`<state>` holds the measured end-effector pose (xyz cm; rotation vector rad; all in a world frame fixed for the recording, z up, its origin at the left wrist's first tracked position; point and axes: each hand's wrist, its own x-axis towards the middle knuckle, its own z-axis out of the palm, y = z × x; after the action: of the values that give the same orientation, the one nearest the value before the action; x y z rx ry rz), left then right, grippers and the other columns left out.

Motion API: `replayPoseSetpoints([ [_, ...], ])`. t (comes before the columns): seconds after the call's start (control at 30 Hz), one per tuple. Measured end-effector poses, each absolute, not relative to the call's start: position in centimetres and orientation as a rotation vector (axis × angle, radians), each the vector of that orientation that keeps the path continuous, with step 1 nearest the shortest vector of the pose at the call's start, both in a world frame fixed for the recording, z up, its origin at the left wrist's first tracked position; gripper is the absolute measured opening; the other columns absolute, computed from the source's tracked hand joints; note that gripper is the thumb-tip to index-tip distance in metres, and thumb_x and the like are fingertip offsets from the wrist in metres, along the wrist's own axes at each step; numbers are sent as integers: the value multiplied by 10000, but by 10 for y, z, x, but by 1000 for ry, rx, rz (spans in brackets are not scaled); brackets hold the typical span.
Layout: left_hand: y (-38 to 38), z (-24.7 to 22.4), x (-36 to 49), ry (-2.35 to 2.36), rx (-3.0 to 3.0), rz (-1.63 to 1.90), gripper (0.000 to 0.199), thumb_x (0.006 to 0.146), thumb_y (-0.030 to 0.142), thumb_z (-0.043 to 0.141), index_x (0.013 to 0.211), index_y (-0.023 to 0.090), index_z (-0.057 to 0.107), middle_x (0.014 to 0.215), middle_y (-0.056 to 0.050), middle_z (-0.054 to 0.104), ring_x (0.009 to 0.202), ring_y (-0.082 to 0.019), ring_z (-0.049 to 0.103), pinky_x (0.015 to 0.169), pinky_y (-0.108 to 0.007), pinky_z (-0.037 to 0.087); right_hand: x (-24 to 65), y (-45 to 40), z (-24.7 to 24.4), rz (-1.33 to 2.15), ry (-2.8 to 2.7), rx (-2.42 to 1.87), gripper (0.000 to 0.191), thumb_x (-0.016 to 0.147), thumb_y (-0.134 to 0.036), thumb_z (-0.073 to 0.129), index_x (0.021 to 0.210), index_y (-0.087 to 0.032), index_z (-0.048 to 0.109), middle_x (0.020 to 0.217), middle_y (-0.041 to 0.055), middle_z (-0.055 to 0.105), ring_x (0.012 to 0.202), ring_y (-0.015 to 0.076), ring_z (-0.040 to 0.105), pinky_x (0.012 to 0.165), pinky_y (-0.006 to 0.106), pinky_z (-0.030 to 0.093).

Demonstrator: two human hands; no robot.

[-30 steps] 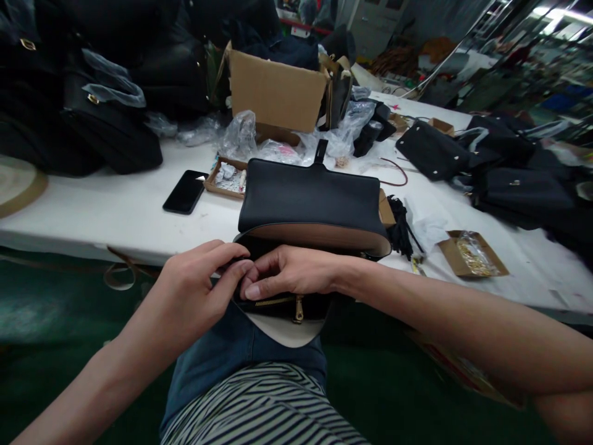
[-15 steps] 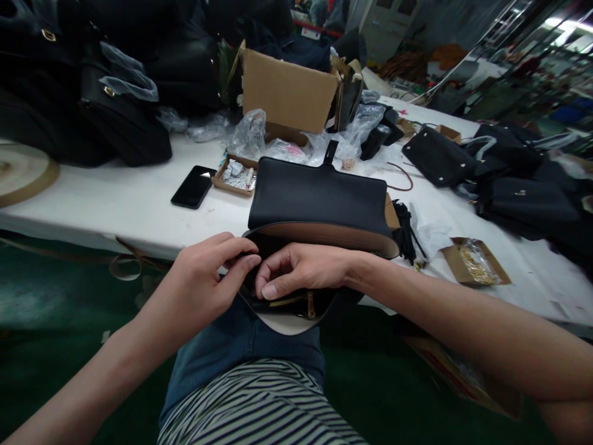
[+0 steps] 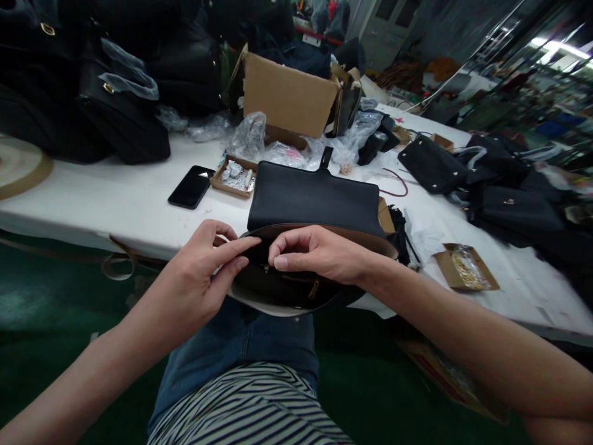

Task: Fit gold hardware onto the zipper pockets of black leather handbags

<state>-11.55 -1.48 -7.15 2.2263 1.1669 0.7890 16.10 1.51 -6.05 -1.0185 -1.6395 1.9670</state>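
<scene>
A black handbag stands at the table's front edge, its flap folded back and its mouth facing me. Inside the dark opening a gold zipper pull shows on the lining. At the bag's left end my left hand has thumb and forefinger on either side of the rim, holding it. Over the mouth is my right hand, thumb and forefinger pinched together. Whatever lies in that pinch is too small or hidden to make out. A small shiny bit shows just below the right fingertips.
A black phone and a small carton tray of bits lie left of the bag. Behind stands a cardboard box amid plastic wrap. Black bags are piled at left, more at right, near a box of gold hardware.
My right hand has lifted up and right out of the bag's mouth. The left forefinger has straightened along the rim. The near side of the bag has risen, and the zipper now sits deeper inside.
</scene>
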Motion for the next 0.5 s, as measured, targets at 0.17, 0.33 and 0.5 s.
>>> replayPoseSetpoints([
  [0.17, -10, -68, -102, 1167, 2291, 741, 230, 1054, 404, 706, 1209, 296, 836, 1435, -115, 598, 1368, -351, 586, 1205, -568, 492, 159, 7, -64, 1795, -1590, -1042, 345, 964, -502, 855, 1079, -180, 805, 1034, 26, 744, 923, 157, 621, 898, 271, 489],
  [0.33, -2, -66, -79, 1280, 2148, 746, 213, 984, 445, 796, 1060, 261, 874, 1438, -147, 603, 1414, -392, 552, 1233, -624, 460, 151, 6, -65, 1663, -1517, -1115, 363, 925, -517, 887, 1042, -182, 807, 1041, 27, 770, 942, 165, 654, 893, 272, 501],
  [0.5, 0, -68, -76, 1176, 1969, 800, 122, 973, 344, 777, 941, 277, 874, 1389, -87, 650, 1363, -332, 593, 1211, -545, 470, 150, 4, -68, 1679, -1466, -1118, 325, 917, -463, 902, 1065, -183, 830, 1058, 34, 797, 960, 167, 682, 910, 279, 519],
])
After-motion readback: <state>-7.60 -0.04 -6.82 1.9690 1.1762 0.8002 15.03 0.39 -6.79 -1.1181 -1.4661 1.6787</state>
